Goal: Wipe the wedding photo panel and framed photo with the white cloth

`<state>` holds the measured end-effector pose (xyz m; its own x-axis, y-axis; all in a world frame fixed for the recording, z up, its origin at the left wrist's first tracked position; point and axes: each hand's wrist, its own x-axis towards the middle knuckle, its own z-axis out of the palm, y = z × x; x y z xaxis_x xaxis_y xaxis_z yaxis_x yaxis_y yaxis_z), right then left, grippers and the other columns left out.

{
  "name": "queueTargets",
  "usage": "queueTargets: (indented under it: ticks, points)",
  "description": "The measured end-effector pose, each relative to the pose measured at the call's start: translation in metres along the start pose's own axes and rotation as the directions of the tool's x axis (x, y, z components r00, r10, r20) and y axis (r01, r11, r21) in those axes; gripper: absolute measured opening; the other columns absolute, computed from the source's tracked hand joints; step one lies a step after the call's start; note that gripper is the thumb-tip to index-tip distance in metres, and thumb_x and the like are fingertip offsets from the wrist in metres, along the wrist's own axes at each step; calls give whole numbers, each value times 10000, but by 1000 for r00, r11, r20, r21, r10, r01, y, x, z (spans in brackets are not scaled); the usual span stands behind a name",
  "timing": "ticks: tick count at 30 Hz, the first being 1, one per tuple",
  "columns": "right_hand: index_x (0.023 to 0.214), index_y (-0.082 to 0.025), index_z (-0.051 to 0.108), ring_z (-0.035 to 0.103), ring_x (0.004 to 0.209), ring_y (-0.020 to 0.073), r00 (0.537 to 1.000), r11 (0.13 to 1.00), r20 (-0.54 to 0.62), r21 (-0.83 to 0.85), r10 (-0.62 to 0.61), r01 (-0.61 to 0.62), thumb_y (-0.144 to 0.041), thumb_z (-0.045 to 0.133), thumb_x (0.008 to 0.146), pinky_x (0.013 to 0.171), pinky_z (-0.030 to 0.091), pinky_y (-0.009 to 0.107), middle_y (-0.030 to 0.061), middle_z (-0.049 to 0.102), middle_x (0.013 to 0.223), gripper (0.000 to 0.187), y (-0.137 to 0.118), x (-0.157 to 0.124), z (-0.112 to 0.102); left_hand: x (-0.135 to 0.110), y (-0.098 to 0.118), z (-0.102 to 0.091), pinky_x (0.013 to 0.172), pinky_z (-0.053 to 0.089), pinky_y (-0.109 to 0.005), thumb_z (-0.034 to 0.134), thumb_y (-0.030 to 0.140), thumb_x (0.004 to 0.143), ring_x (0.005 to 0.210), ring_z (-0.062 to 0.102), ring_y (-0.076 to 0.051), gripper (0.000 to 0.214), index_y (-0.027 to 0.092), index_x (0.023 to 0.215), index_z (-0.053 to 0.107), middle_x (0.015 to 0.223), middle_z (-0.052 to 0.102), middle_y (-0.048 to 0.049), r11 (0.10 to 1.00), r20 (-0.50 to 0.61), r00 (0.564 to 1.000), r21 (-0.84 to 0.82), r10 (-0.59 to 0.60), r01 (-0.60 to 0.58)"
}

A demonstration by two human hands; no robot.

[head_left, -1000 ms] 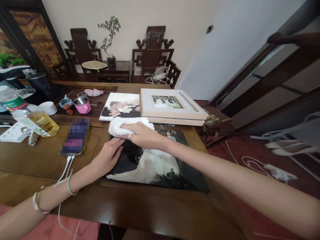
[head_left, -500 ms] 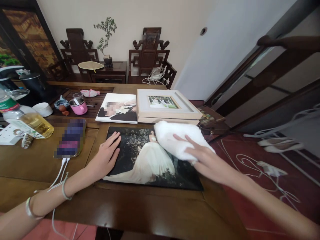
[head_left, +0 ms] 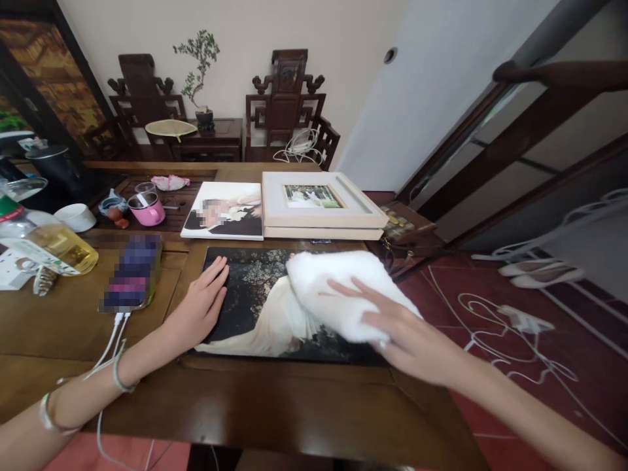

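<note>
A dark photo print (head_left: 245,320) showing a figure in a long white gown lies flat on the wooden table (head_left: 235,399). My left hand (head_left: 203,304) rests on the print's left edge, fingers stretched out and holding nothing. Over the right part of the print, my right hand (head_left: 392,327) grips a folded white towel (head_left: 343,281), which lies against the surface and covers the figure's upper body. The thumb side of that hand is partly hidden behind the towel.
Behind the print are a smaller white-edged photo panel (head_left: 230,226) and stacked framed pictures (head_left: 324,229). To the left lie a phone (head_left: 132,271) on charging cables, a bottle of yellow liquid (head_left: 59,245) and a pink mug (head_left: 147,208). Cables (head_left: 510,353) trail across the red floor.
My right hand has moved the towel down and slightly left over the print, covering more of the gown. My left hand keeps its place on the print. The view has shifted slightly.
</note>
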<state>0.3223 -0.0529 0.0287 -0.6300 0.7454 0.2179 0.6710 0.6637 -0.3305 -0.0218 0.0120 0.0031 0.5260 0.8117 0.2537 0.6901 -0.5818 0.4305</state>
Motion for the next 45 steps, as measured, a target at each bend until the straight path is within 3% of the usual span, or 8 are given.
queueTargets:
  ticks: [7, 13, 21, 25, 30, 34, 39, 45]
  points:
    - [851, -229, 630, 491, 1245, 316, 981, 980, -4, 35, 196, -196, -103, 441, 698, 972, 452, 511, 16, 611, 1282, 274, 44, 41, -10, 0, -1, -1, 1142, 240, -485, 281, 231, 977, 1411, 244, -255, 458, 101, 1404, 385, 1505, 321, -156, 1000, 11, 1000, -13, 11, -11]
    - [769, -211, 600, 263, 1374, 337, 994, 994, -34, -20, 106, -106, -37, 424, 642, 1066, 311, 610, 61, 348, 1496, 278, -6, 1, 6, 1, -2, 0, 1142, 240, -485, 296, 230, 973, 1409, 252, -256, 455, 103, 1400, 393, 1504, 324, -156, 1000, -7, 1000, -18, 16, -16]
    - [560, -250, 506, 330, 1347, 282, 981, 981, 41, -28, -192, 193, -21, 474, 622, 1133, 248, 549, -17, 509, 1386, 239, -68, -42, 10, 1, -2, 0, 1142, 242, -479, 278, 227, 973, 1411, 245, -255, 462, 50, 1380, 406, 1497, 324, -182, 1000, -2, 1000, 10, 19, -19]
    - [607, -227, 532, 313, 1357, 283, 979, 979, 28, -29, -200, 201, -23, 450, 611, 1114, 260, 570, 37, 444, 1436, 220, -38, -19, 8, 0, -3, 0, 1141, 238, -488, 279, 218, 971, 1412, 241, -263, 460, 52, 1380, 407, 1498, 320, -186, 1000, 13, 1000, 1, 24, -24]
    - [896, -206, 618, 310, 1354, 295, 1000, 998, -21, -69, -3, 2, -35, 424, 670, 1054, 347, 581, 113, 455, 1424, 343, 20, 33, -1, 0, -3, 0, 1138, 241, -500, 277, 211, 971, 1415, 232, -265, 456, 91, 1394, 400, 1509, 307, -169, 1000, 28, 999, -15, 22, -22]
    - [941, -203, 617, 318, 1347, 323, 998, 996, -24, -68, 52, -54, -28, 424, 686, 1037, 347, 615, 110, 490, 1400, 365, 33, 51, 2, 1, -2, -1, 1140, 239, -492, 291, 214, 974, 1414, 237, -254, 455, 131, 1411, 384, 1517, 304, -138, 1000, 19, 1000, -25, 14, -14]
    - [738, -190, 606, 222, 1385, 321, 992, 995, -104, -77, -77, 69, 21, 412, 639, 1086, 227, 648, 139, 436, 1434, 304, -14, 18, 22, 1, 0, -1, 1142, 234, -493, 289, 227, 977, 1411, 244, -257, 459, 112, 1411, 381, 1511, 312, -148, 1000, 14, 1000, -22, 3, -3]
    - [601, -199, 504, 304, 1341, 383, 956, 958, -72, -47, -285, 282, 9, 479, 647, 1056, 251, 691, 130, 390, 1465, 214, -77, -17, 35, 1, 1, -1, 1141, 237, -493, 289, 221, 973, 1411, 242, -263, 456, 104, 1403, 389, 1510, 311, -155, 1000, 13, 1000, -21, 10, -10]
